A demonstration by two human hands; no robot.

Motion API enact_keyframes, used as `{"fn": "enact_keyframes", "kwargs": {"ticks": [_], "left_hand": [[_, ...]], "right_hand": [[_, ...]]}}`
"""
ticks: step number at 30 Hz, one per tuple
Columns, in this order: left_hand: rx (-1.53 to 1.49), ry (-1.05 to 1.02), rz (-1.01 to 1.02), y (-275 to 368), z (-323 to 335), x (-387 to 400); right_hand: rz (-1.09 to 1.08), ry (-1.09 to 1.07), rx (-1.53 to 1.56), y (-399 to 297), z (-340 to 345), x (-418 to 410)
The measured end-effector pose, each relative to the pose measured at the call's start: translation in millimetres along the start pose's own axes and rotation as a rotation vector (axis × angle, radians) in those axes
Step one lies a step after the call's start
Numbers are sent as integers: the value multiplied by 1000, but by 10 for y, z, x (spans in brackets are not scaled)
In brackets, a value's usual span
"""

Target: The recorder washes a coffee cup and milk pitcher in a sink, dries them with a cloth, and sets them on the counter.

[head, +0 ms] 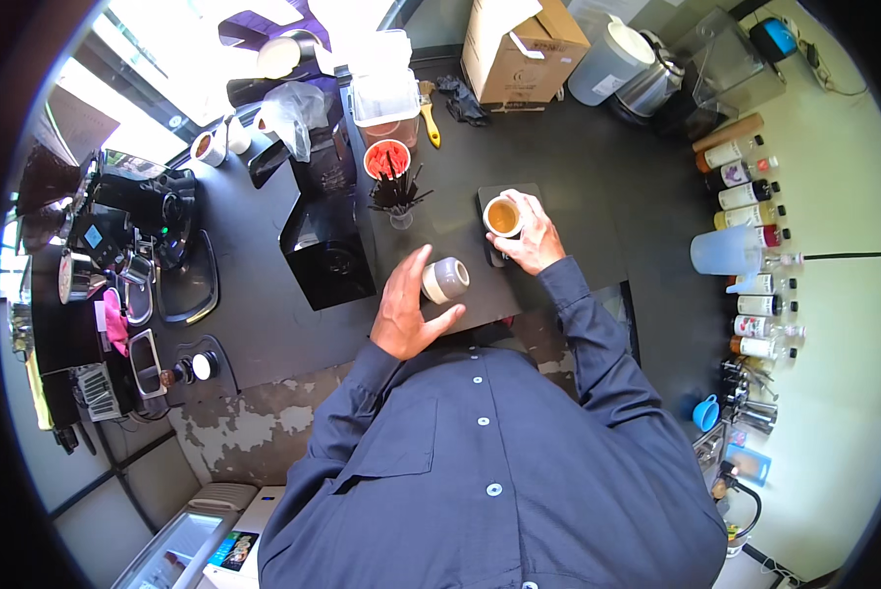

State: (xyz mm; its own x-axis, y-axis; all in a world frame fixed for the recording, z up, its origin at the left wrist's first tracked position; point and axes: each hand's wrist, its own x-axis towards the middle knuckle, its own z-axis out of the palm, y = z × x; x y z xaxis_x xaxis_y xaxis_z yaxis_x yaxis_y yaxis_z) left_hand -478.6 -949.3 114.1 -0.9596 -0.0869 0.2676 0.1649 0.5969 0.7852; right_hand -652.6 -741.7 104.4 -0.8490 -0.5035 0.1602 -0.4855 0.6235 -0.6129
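Observation:
My right hand (534,239) grips a small cup of amber-brown liquid (503,217) by its side, over a flat black scale-like pad (510,193) on the dark counter. My left hand (408,305) is spread, thumb and fingers apart, beside a grey and cream ceramic cup (451,278). That cup appears upside down or tilted, its ringed base showing; whether the palm touches it I cannot tell. Beyond the left hand stand a small glass of black stirrers (401,219) and a tub of red packets (387,159).
A black angular container (330,258) stands left of my left hand. An espresso machine (127,213) is at the far left. Behind are a yellow-handled brush (430,121), a cardboard box (532,59) and a lidded pitcher (609,62). Bottles and a translucent jug (724,250) line the right wall.

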Motion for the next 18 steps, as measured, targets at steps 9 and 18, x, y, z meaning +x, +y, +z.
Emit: {"fn": "enact_keyframes", "kwargs": {"ticks": [9, 18], "left_hand": [[400, -242, 85, 312, -103, 359], [497, -104, -446, 481, 107, 366]], "right_hand": [[12, -109, 130, -71, -366, -358], [-70, -256, 245, 177, -605, -433]]}}
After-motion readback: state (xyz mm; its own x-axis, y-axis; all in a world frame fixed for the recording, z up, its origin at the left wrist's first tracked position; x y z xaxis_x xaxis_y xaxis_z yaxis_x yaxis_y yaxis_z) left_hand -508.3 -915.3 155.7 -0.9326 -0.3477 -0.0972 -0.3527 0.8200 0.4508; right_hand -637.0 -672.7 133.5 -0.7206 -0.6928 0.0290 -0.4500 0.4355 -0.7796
